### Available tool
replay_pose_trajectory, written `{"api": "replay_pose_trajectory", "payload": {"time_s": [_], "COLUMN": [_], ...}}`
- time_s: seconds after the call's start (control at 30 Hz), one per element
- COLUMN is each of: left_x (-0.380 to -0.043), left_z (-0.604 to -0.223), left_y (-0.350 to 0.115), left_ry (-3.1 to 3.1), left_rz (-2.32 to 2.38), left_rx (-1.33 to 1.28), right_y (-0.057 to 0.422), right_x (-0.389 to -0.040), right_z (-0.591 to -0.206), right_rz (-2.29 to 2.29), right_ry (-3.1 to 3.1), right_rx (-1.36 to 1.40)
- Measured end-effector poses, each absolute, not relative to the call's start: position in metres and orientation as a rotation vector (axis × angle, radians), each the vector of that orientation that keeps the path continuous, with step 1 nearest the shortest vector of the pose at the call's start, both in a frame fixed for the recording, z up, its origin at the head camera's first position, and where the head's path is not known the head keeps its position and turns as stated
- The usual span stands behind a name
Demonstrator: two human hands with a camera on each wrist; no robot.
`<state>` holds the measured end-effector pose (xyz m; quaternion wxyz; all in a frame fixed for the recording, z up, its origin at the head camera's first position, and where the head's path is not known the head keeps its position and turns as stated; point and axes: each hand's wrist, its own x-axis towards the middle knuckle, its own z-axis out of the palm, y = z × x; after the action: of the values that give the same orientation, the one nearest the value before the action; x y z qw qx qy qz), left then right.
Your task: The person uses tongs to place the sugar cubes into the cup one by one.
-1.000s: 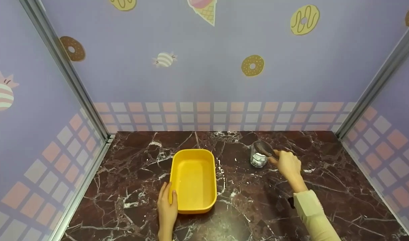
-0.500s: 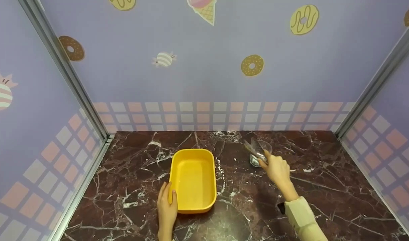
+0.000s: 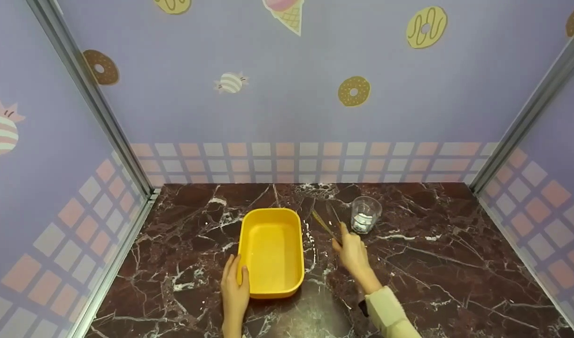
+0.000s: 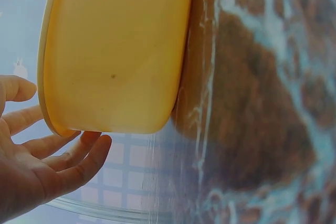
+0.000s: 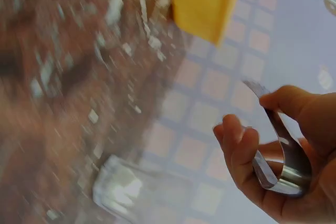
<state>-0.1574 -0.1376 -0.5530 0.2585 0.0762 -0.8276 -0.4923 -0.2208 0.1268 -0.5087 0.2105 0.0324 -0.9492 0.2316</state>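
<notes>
My left hand [image 3: 235,286] rests against the left side of a deep yellow plastic tub [image 3: 270,253]. In the left wrist view its loosely extended fingers [image 4: 79,163] touch the outer wall, and the thumb is at the rim. Nothing lies inside the tub. Right of it, my right hand [image 3: 355,253] grips a pair of metal tongs [image 3: 325,224] by the arms. The tongs' two ends are spread apart over the table, with nothing visible between them. The right wrist view shows their bent metal spring end [image 5: 296,174] in the palm.
A clear drinking glass [image 3: 368,206] stands behind and right of the right hand, with something shiny and whitish at its bottom. The table [image 3: 174,244] is dark red marble with white veins. Patterned lilac walls [image 3: 287,122] enclose its back and sides.
My right hand has moved left with the tongs, from over the glass to the space between glass and tub. The tongs' arms now show apart. My left hand and the tub have stayed put.
</notes>
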Motion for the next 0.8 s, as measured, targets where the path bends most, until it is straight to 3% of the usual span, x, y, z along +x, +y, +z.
{"api": "replay_pose_trajectory", "payload": {"time_s": [0.43, 0.8], "left_x": [-0.157, -0.158], "left_z": [-0.552, -0.553], "left_y": [-0.138, -0.138], "left_ry": [-2.252, -2.236], "left_rz": [-1.350, -1.350], "left_rx": [0.214, 0.200], "right_y": [0.103, 0.097], "right_x": [-0.227, -0.229], "right_z": [-0.568, -0.578], "right_rz": [0.783, 0.789], "right_ry": [-2.469, -2.553], "right_rx": [-0.017, -0.096]}}
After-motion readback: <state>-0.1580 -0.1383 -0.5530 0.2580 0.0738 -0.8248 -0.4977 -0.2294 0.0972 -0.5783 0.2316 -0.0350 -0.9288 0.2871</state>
